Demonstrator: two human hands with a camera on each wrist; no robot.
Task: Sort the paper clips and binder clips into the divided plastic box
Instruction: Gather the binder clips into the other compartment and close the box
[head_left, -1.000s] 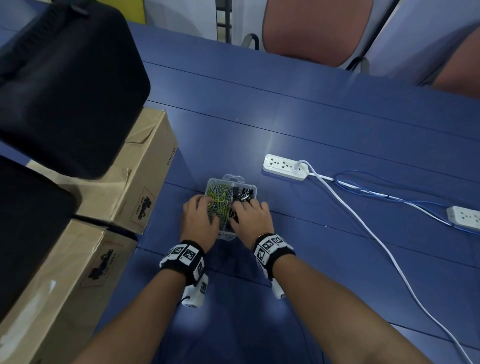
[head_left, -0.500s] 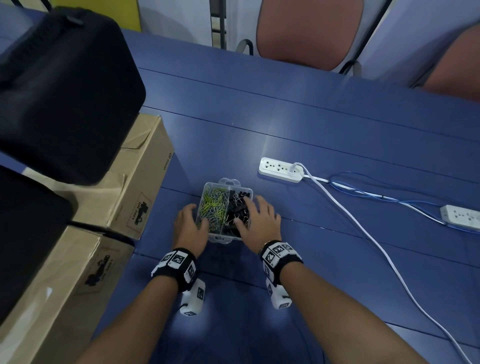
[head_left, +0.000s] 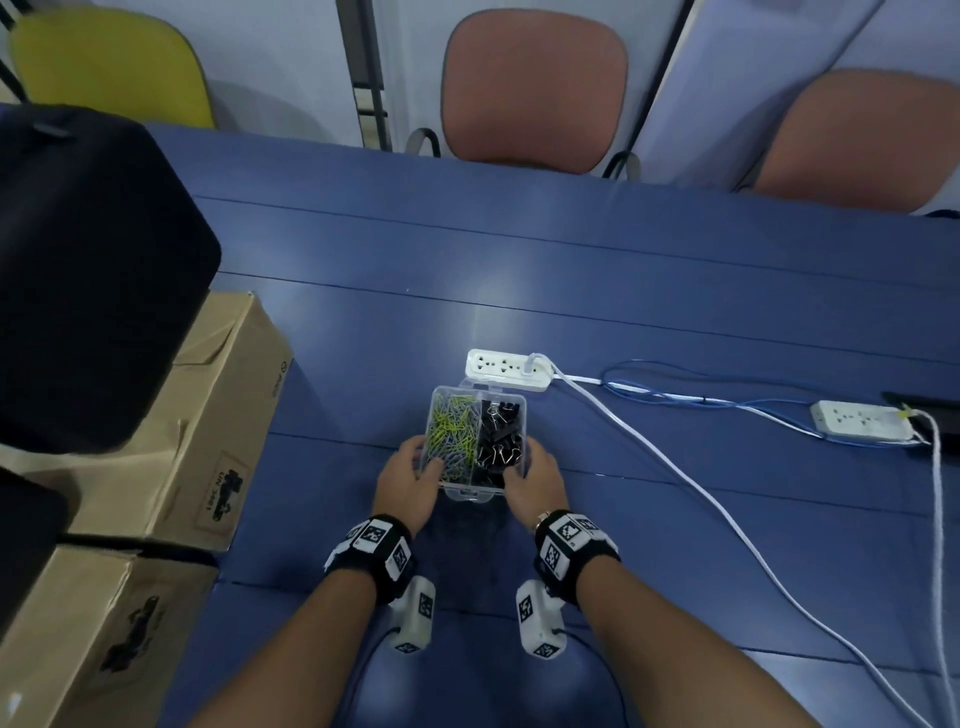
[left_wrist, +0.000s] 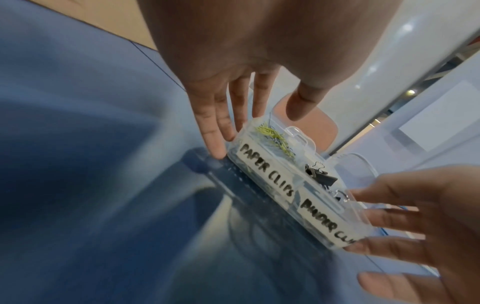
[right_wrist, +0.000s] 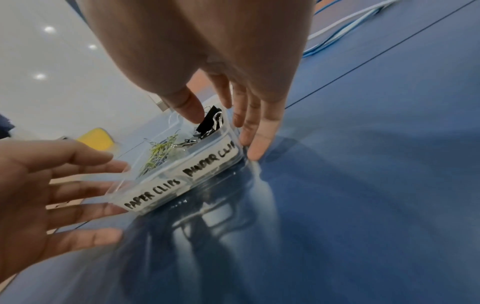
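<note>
Both my hands bracket the divided plastic box at lower centre of the frame.

Its long axis runs up-frame toward the power strip. My left hand and right hand press released, straight fingers to its sides. Wrist views alone show the labels: paper clips left, binder clips right. Open blue worktop lies right; cardboard boxes crowd left.
</note>
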